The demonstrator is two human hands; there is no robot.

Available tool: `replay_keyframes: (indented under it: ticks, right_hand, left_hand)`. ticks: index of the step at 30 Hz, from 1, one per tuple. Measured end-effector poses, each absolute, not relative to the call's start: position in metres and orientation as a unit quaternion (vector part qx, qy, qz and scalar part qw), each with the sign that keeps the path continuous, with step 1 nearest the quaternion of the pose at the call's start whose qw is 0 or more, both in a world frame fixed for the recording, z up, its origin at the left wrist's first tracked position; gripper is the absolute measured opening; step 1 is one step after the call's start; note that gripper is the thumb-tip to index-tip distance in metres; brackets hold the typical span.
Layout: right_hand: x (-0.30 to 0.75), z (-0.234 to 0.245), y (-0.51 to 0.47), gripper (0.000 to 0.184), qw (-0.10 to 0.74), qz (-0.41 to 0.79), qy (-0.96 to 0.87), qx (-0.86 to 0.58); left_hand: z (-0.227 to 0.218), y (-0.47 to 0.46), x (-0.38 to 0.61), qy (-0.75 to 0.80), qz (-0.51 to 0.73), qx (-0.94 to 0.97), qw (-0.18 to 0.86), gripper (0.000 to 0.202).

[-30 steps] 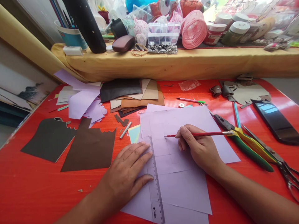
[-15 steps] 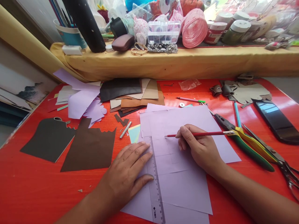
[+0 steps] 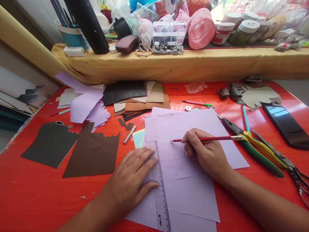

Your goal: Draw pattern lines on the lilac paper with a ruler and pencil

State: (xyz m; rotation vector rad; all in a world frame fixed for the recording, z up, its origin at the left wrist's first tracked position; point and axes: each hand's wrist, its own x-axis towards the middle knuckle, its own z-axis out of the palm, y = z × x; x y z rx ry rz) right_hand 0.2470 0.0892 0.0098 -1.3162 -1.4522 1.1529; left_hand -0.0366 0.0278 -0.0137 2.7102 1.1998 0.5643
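Note:
My left hand [image 3: 135, 175] lies flat with fingers stretched out, pressing the edge of a clear plastic ruler [image 3: 161, 196] onto lilac paper [image 3: 188, 196]. The ruler runs lengthwise towards me. Pinched in my right hand [image 3: 205, 151] is a red pencil [image 3: 217, 138], held nearly level, its tip at the paper to the right of the ruler's top end. Faint pencil lines form boxes on the sheet. Several lilac sheets overlap beneath both hands.
Pliers [image 3: 251, 141] and scissors [image 3: 285, 158] lie right of the paper, near a phone [image 3: 287, 125]. Brown leather [image 3: 94, 154] and dark leather [image 3: 49, 145] lie on the left. Leather sheets [image 3: 124, 93] are stacked behind. A cluttered ledge [image 3: 169, 66] runs along the back.

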Motion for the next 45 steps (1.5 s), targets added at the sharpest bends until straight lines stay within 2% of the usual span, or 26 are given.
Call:
replay_keyframes:
  ticks: [14,27,45]
  right_hand:
    - [0.2464,0.0126,0.0897,0.05,0.425,0.461,-0.584,-0.515]
    - [0.249,0.0125,0.09,0.041,0.353,0.52,-0.665,-0.403]
    - [0.2412,0.0155,0.0923,0.031,0.296,0.47,-0.715,-0.423]
  left_hand:
    - [-0.0124,0.0284,-0.0352,0.396,0.188,0.897,0.05,0.047]
    - [-0.0165,0.0275,-0.0365,0.398,0.189,0.895,0.071,0.048]
    - [-0.0198,0.0267,-0.0359,0.405,0.191,0.891,0.075,0.047]
